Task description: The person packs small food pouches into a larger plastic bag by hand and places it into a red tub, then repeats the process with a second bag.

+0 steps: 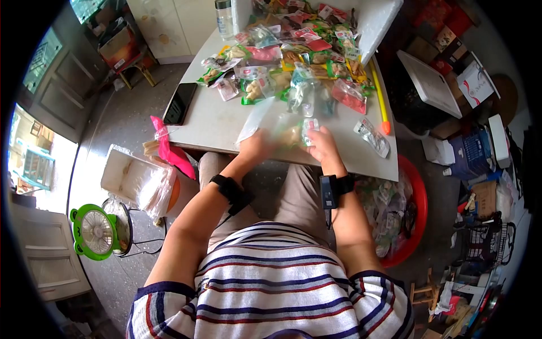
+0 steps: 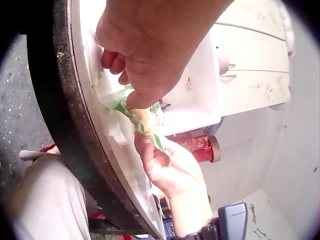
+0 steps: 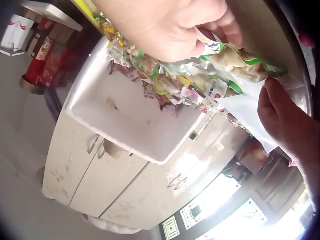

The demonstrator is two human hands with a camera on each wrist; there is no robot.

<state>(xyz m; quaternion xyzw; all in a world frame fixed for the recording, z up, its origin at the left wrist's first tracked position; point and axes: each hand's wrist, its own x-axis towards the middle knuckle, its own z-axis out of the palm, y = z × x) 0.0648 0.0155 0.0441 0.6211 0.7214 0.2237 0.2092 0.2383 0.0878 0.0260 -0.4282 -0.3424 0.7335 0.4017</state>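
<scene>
My left hand (image 1: 254, 147) grips a clear plastic bag (image 1: 255, 120) near the table's front edge. Its thumb and fingers also meet one end of a small green-edged food packet (image 2: 145, 119) in the left wrist view. The other end of that packet (image 3: 239, 62) is pinched by my right hand (image 3: 165, 30), with pale contents showing through the film. In the head view the packet is blurred between both hands, my right hand (image 1: 324, 148) having some fingers spread. The left hand (image 3: 287, 117) appears at the right of the right wrist view, beside the bag.
Many colourful packets (image 1: 262, 53) cover the table (image 1: 214, 121) around a white foam box (image 1: 379, 25). A phone (image 1: 179, 104) lies at left, a silver packet (image 1: 372, 138) and yellow stick (image 1: 379, 99) at right. Below stands a red basin (image 1: 420, 217); a jar (image 1: 224, 20) stands behind.
</scene>
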